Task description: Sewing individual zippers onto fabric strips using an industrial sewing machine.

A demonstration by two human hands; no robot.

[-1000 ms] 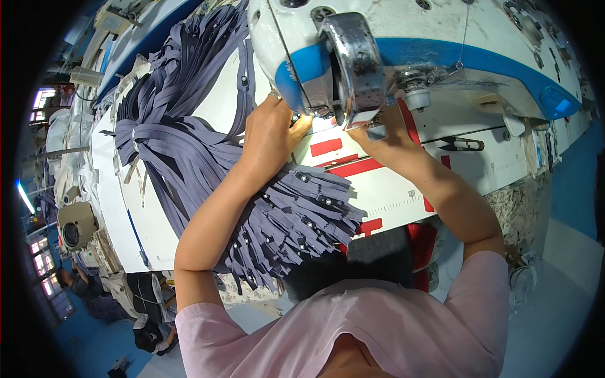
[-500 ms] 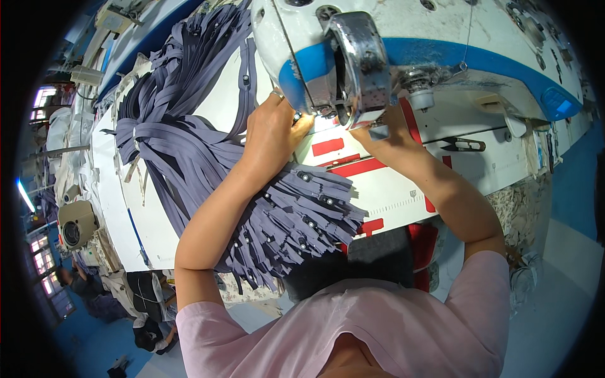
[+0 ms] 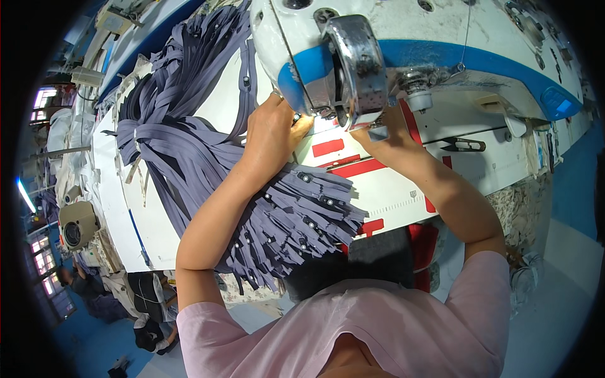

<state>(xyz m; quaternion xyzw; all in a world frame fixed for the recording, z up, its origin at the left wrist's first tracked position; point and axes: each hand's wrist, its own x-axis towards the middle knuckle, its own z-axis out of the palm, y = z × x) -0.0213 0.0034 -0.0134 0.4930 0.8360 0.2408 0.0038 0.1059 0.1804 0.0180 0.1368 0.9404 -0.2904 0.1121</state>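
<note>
My left hand [image 3: 270, 131] is closed beside the needle area of a white and blue sewing machine [image 3: 435, 28], with a grey-purple zipper [image 3: 247, 72] pinched in its fingers. The zipper's dark slider shows by the thumb, and its tape trails away behind the hand. On the other side of the needle area is my right hand [image 3: 396, 133], its fingertips hidden by the machine's chrome part [image 3: 364, 69]; whether it grips anything cannot be seen. Under my left forearm lies a large tied bundle of matching zippers [image 3: 183, 148], its loose ends with sliders fanned toward the table's near edge.
Black thread snips [image 3: 463, 145] lie on the white table right of my right hand. Red tape patches [image 3: 328, 147] and a printed ruler scale mark the tabletop. A blue pen-like stick [image 3: 137, 236] rests at left. Another person [image 3: 154, 334] is far off at lower left.
</note>
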